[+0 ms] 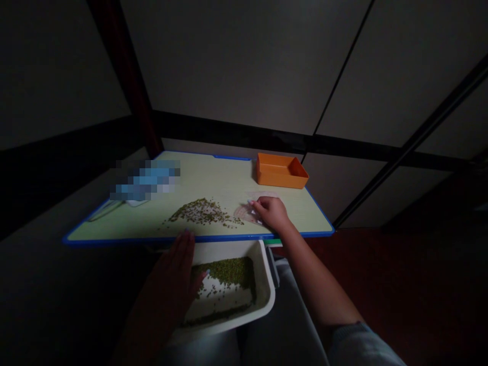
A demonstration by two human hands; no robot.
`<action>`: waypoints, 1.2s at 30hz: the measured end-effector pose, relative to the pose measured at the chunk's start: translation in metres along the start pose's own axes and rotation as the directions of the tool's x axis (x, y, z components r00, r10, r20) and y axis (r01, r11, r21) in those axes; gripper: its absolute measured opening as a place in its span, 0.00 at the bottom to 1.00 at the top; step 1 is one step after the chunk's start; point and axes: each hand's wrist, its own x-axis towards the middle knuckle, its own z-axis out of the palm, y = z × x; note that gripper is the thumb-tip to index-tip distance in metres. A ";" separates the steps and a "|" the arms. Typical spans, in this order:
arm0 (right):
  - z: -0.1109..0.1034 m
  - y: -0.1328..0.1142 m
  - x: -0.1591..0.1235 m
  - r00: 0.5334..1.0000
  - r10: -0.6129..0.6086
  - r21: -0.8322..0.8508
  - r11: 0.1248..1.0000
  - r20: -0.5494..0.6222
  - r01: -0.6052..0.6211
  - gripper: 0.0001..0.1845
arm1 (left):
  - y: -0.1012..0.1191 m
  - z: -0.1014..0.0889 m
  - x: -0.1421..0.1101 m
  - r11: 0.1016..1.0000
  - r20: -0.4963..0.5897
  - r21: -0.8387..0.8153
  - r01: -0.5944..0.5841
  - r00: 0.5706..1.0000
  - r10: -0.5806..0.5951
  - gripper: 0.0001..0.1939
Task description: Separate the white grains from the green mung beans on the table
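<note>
Grains (202,209) are lying in a loose, scattered heap on the table (209,175), near its front edge, and more grains are sitting in the white tray (269,300) below that edge, mostly gathered toward its far side. The right hand (271,211) is hovering or resting just right of the heap, over printed lines (243,212); its thumb and fingers are curling toward each other, but whether they are closing on anything cannot be told. The left hand (173,282) is spreading open, holding nothing visible, its fingers pointing at the table edge and its thumb reaching over the tray. An orange box (280,179) is standing beyond the right hand. Picking over the heap by fingertip seems to be the step in hand; the next move is probably calling for a light touch, since stray grains are lying near the edge.
</note>
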 end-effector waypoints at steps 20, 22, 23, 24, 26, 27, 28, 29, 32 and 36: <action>-0.012 0.019 -0.013 0.999 -0.037 0.046 0.998 0.016 0.037 0.22 | -0.002 0.002 -0.004 1.000 0.077 0.007 0.009 0.997 -0.010 0.43; -0.012 0.019 -0.013 1.000 -0.020 0.043 0.999 0.001 0.020 0.22 | -0.002 0.002 -0.004 1.000 0.079 -0.003 0.014 0.997 -0.014 0.42; -0.012 0.019 -0.013 1.000 -0.013 0.051 0.999 0.002 0.013 0.22 | -0.003 0.002 -0.004 1.000 0.079 -0.005 0.016 0.997 -0.015 0.42; -0.012 0.019 -0.013 1.000 -0.009 0.061 0.998 0.005 0.009 0.22 | -0.003 0.002 -0.004 1.000 0.075 -0.007 0.013 0.997 -0.012 0.42; -0.012 0.020 -0.013 1.000 -0.008 0.076 0.997 0.016 0.007 0.22 | -0.003 0.002 -0.003 1.000 0.068 -0.008 0.006 0.998 -0.005 0.42; -0.011 0.020 -0.013 1.000 -0.007 0.077 0.997 0.019 0.005 0.22 | -0.003 0.002 -0.003 1.000 0.065 -0.010 0.007 0.998 -0.006 0.42; -0.011 0.020 -0.012 1.000 -0.007 0.072 0.997 0.021 0.006 0.22 | -0.003 0.002 -0.003 1.000 0.063 -0.012 0.009 0.998 -0.008 0.43; -0.011 0.019 -0.012 1.000 -0.009 0.062 0.998 0.024 0.008 0.22 | -0.003 0.002 -0.003 1.000 0.066 -0.016 0.010 0.998 -0.009 0.43; -0.010 0.016 -0.010 1.000 -0.020 0.008 1.000 0.023 0.020 0.22 | -0.003 0.002 -0.003 1.000 0.072 -0.026 0.012 0.997 -0.010 0.43; -0.009 0.010 -0.006 0.999 -0.042 -0.054 0.998 0.030 0.043 0.22 | -0.002 0.003 -0.003 1.000 0.048 -0.031 0.004 0.999 -0.002 0.43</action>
